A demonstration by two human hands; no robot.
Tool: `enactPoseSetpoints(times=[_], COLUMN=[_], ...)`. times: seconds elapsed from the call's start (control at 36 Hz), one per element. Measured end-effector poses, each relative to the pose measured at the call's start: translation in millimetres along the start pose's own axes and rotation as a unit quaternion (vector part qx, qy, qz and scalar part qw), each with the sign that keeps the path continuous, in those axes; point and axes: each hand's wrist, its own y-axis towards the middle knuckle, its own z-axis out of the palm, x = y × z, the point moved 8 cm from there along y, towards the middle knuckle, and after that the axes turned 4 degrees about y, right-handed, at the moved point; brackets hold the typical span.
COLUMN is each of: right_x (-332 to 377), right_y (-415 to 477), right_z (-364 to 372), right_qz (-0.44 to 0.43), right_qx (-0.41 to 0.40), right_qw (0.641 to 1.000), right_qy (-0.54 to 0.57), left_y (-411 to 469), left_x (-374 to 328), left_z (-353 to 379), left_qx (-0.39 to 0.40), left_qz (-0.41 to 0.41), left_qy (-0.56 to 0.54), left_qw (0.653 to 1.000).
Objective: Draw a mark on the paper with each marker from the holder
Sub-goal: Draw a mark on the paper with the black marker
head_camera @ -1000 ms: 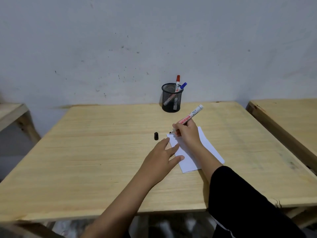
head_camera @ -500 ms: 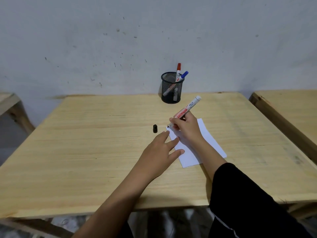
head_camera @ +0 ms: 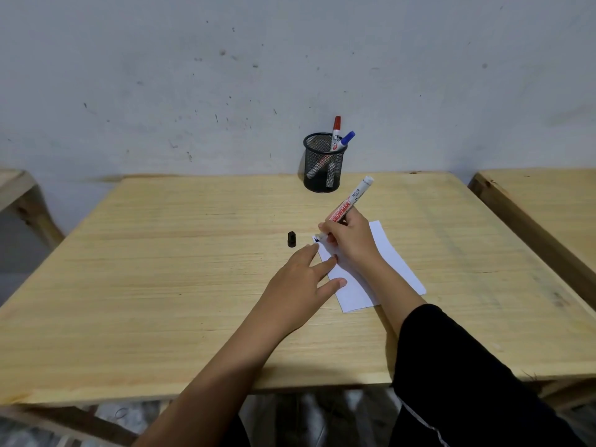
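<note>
Your right hand (head_camera: 346, 240) clamps the marker (head_camera: 348, 206), tip on the paper (head_camera: 380, 253) at its 10 o'clock corner. Left hand (head_camera: 301, 282), fingers spread, pins the sheet; press lightly, stroke short.

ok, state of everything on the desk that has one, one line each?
marker: uncapped, tilted, tip down on the paper's far left corner
black cap: off, lying on the table left of the paper
paper: flat, small dark mark at the far left corner
holder: upright, red-capped and blue-capped markers inside
right hand: gripping the marker
left hand: open, fingers pinning the paper's left edge
</note>
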Motion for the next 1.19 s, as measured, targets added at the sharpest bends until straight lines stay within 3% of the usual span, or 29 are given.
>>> enactPoseSetpoints(times=[0.25, 0.58, 0.86, 1.03, 1.19], right_x=[5.0, 16.2, 31.4, 35.6, 38.7], right_y=[-1.5, 2.3, 0.9, -3.0, -3.9], right_z=[-2.8, -29.0, -54.4, -53.8, -52.0], right_qz=[-0.017, -0.006, -0.011, -0.008, -0.011], right_qx=[-0.005, -0.042, -0.048, -0.042, -0.038], right_qw=[1.0, 0.976, 0.978, 0.976, 0.973], right_qy=[0.002, 0.216, 0.204, 0.214, 0.227], left_y=[0.8, 9.1, 19.1, 19.6, 19.3], left_x=[0.4, 6.2, 2.2, -4.6, 20.1], left_z=[1.2, 0.6, -2.9, -17.0, -53.4], left_qx=[-0.005, 0.03, 0.068, 0.024, -0.16], left_qz=[0.005, 0.022, 0.038, 0.041, -0.014], left_qy=[-0.001, -0.038, -0.027, -0.05, -0.07], left_qw=[1.0, 0.999, 0.997, 0.998, 0.985])
